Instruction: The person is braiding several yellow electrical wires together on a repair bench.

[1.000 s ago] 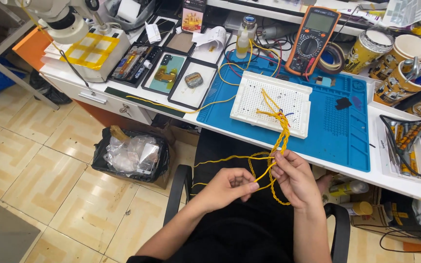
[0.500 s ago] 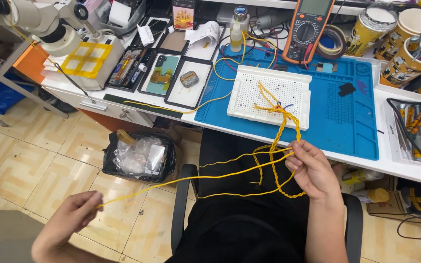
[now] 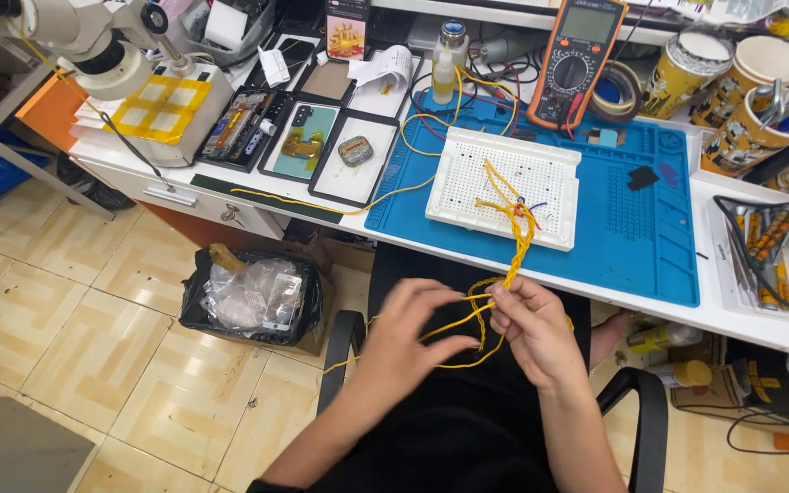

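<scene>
The person is sitting at the tabletop with both hands held low over the lap, just in front of its near edge. The right hand is pinching a bundle of yellow wires between thumb and fingertips, its fingers curled closed around the strands. The left hand is lying just beside it with the fingers half spread and loosely bent, touching the slack loops that are hanging between the two hands; whether it is actually gripping a strand cannot be told.

The bundle's long axis is running up and slightly away from the right hand, rising over the tabletop edge to the white breadboard, where the far ends are plugged in. The breadboard is resting on a blue work mat, straight ahead of the right hand and a little right of the left one. So the right hand is the nearer one to the wires' anchored end, while the left hand is sitting on the loose, trailing side, where one strand is drooping down toward the chair armrest.
</scene>
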